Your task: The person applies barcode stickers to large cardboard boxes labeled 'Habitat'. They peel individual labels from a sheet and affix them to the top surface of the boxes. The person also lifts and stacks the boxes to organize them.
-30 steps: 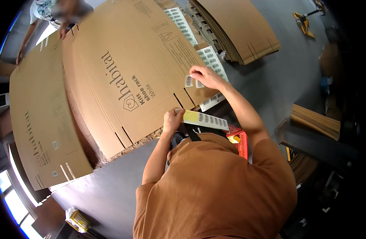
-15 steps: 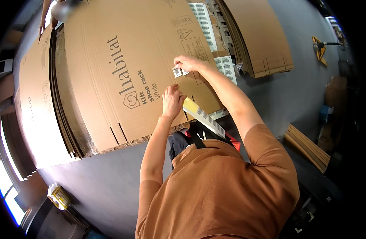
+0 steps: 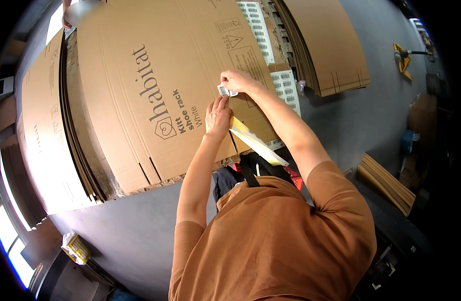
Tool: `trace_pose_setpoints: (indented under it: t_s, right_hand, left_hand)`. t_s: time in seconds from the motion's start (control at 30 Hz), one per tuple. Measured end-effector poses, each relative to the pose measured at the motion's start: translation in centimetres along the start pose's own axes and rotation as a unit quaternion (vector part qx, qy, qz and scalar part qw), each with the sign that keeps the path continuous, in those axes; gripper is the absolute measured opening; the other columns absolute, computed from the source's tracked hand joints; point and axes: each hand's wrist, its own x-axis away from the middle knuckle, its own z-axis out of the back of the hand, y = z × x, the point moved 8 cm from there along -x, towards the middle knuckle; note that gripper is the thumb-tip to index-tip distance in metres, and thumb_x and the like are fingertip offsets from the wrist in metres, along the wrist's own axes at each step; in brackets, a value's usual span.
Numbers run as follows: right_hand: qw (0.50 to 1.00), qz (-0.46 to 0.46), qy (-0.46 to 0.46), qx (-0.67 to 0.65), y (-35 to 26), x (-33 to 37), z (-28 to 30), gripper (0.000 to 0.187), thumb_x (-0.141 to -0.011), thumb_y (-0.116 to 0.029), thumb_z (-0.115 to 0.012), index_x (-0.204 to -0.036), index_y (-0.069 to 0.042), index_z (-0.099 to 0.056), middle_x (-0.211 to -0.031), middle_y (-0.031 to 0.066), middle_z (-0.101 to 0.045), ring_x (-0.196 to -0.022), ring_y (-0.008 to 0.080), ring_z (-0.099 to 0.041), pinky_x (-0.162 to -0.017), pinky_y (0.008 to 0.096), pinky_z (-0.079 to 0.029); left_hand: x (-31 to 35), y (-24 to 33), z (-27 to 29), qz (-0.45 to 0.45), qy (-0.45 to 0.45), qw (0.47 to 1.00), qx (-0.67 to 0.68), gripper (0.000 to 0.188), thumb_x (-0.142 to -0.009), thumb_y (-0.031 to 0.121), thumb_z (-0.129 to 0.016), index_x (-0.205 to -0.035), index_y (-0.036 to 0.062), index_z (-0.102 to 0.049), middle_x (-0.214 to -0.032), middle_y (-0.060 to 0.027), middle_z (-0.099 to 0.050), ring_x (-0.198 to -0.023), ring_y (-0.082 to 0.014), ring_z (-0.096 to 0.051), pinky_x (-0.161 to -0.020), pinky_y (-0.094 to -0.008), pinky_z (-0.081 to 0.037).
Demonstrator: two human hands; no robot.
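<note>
Currently the right hand (image 3: pixel 239 80) pinches a small white barcode label (image 3: pixel 224 91) by its right end, thumb and fingers closed narrow on it, so the rest of the label stays free to lay flat. Label sits on the top flattened cardboard box (image 3: pixel 155 85), near the box's right edge, just under its printed warning symbols.

Left hand (image 3: pixel 218 116) is just below the label, fingertips up against its lower edge, likely steadying or pressing it down. That hand also seems to clamp a yellow-backed label sheet (image 3: pixel 255 145), which trails down-right off the box's near edge; kept in hand so it's within reach. Exact finger closure on the sheet: cannot tell.

More label sheets (image 3: pixel 285 88) lie right of the box, between it and a 2nd cardboard stack (image 3: pixel 326 45). Box tops a thick pile of flats on the grey floor (image 3: pixel 140 231).
</note>
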Motion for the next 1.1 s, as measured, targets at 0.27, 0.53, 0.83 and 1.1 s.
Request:
trace_pose_setpoints:
  t_s: [0.27, 0.53, 0.83, 1.1]
  right_hand:
    - [0.973, -0.046, 0.222, 0.036, -1.4, 2.6, 5.5, 0.056, -0.075, -0.021, -0.076, -0.122, -0.006, -0.051, -0.083, 0.0112, -0.066, -0.078, 0.0287, -0.065, -0.071, 0.0396, -0.051]
    - [0.795, -0.185, 0.124, -0.564, -2.7, 14.3, -6.6, 0.042, -0.078, -0.004, -0.074, -0.115, -0.002, -0.055, -0.086, 0.0069, -0.065, -0.069, 0.0098, -0.058, -0.057, 0.0223, -0.046]
    - [0.764, -0.207, 0.160, -0.589, -5.5, 16.9, -16.6, 0.039, -0.081, -0.001, -0.070, -0.114, 0.000, -0.050, -0.083, 0.0051, -0.062, -0.062, 0.0082, -0.055, -0.052, 0.0214, -0.043]
    - [0.853, -0.165, 0.220, -0.444, -5.9, 15.9, -16.5, 0.031, -0.083, -0.003, -0.069, -0.109, 0.000, -0.053, -0.084, 0.0054, -0.064, -0.064, 0.0100, -0.057, -0.053, 0.0235, -0.045]
  left_hand:
    - [2.7, 1.1, 0.0, -0.019, -0.047, 0.999, 0.005, 0.021, -0.081, 0.011, -0.064, -0.098, -0.0003, -0.067, -0.137, -0.0113, -0.050, -0.132, -0.0276, -0.040, -0.105, -0.0428, -0.035]
    - [16.1, -1.8, 4.4, 0.082, 0.045, 0.989, 0.112, 0.011, -0.084, 0.011, -0.063, -0.089, 0.0010, -0.063, -0.100, -0.0109, -0.062, -0.098, -0.0310, -0.057, -0.085, -0.0411, -0.045]
    - [21.1, -3.5, 6.1, 0.108, 0.063, 0.983, 0.132, 0.011, -0.083, 0.009, -0.064, -0.089, -0.0002, -0.064, -0.107, -0.0138, -0.063, -0.102, -0.0320, -0.057, -0.090, -0.0422, -0.044]
    - [18.7, -3.2, 5.1, -0.004, 0.028, 0.998, 0.056, 0.032, -0.083, 0.012, -0.064, -0.112, 0.0008, -0.059, -0.131, -0.0124, -0.054, -0.128, -0.0300, -0.045, -0.104, -0.0430, -0.037]
